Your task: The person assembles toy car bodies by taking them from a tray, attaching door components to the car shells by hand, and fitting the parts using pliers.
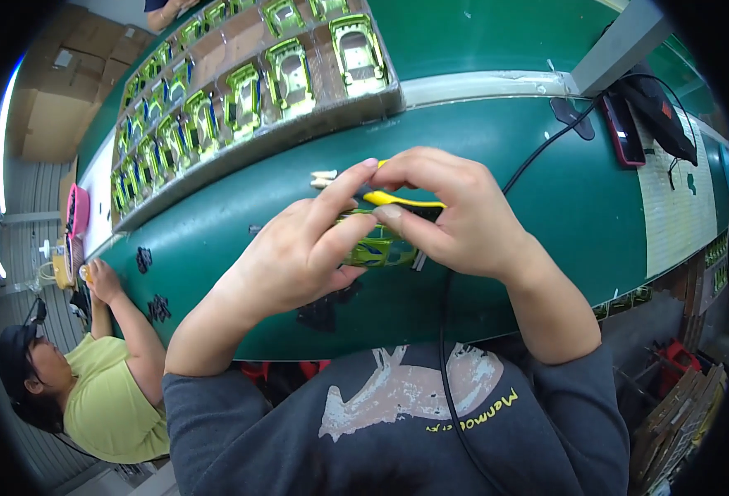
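Note:
Over the green table, my left hand [291,248] is closed around a bright green toy car body [377,252]. Its fingertips meet those of my right hand [463,211] at the car's far side. Yellow-handled pliers [401,200] lie in the curl of my right hand, with their head near my left fingers. My fingers cover the jaws and part of the car, so the contact between them is hidden. Just beyond my left hand are small off-white pieces [324,178]. Dark parts [319,314] lie below my hands, partly in shadow.
A divided tray [298,120] of green car bodies stands far left. Small black parts [158,308] lie on the table's left side. A phone [625,128] and black cable [538,149] are at right. A co-worker in yellow-green [116,397] sits at left; another person's hand [163,14] shows far off.

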The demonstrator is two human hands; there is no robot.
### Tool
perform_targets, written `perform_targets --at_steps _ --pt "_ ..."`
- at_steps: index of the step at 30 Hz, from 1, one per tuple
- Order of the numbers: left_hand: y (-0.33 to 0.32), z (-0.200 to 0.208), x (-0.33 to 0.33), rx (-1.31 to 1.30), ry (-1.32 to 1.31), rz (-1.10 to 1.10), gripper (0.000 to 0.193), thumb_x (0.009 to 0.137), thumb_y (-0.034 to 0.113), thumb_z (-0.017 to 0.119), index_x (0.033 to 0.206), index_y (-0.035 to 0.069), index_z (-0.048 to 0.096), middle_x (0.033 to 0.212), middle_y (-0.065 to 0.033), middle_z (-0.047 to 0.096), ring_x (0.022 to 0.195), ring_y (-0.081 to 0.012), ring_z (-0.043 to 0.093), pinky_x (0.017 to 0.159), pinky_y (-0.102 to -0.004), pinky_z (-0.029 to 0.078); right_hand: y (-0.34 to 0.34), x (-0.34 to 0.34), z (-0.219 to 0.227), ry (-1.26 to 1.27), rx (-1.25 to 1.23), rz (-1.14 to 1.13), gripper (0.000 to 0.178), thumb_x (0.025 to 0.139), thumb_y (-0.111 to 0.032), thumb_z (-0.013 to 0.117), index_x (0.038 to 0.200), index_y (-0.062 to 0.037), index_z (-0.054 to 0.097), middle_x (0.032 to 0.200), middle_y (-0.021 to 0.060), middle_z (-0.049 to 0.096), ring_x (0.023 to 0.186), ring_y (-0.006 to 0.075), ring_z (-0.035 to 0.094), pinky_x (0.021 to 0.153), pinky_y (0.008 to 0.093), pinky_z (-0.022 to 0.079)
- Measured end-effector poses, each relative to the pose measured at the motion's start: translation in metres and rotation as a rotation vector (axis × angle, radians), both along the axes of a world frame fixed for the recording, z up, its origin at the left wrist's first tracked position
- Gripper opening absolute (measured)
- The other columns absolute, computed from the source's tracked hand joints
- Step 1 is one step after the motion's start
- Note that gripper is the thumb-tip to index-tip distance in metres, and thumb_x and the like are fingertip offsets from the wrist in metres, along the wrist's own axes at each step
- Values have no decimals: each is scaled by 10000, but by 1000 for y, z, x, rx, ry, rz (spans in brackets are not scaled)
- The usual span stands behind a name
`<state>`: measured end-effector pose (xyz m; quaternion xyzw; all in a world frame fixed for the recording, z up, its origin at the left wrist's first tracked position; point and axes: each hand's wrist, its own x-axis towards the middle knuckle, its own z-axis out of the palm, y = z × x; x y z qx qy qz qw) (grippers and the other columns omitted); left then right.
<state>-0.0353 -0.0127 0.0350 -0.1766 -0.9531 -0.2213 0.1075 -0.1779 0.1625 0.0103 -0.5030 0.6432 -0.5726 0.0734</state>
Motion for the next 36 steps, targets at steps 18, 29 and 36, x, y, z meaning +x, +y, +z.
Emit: perform_targets --at_steps 18,29,36 --pt "20 -17 29 952 -454 504 417 752 254 869 973 27 599 768 -20 648 700 -55 589 606 -214 465 15 19 19 316 455 300 172 777 -65 655 918 31 641 806 194 664 765 343 677 694 407 534" --pt "18 -31 28 1438 -459 513 182 911 155 715 884 63 561 775 -77 706 724 -104 660 647 -213 503 -3 2 27 774 135 50 297 796 -37 654 1092 -53 670 992 113 627 895 237 658 759 329 537" --pt "5 -36 25 1498 -114 778 179 978 210 625 900 59 568 760 -57 661 683 -94 621 696 -243 518 -15 47 3 594 167 -61 94 749 -111 686 814 -48 661 827 62 562 791 239 623 651 351 506"
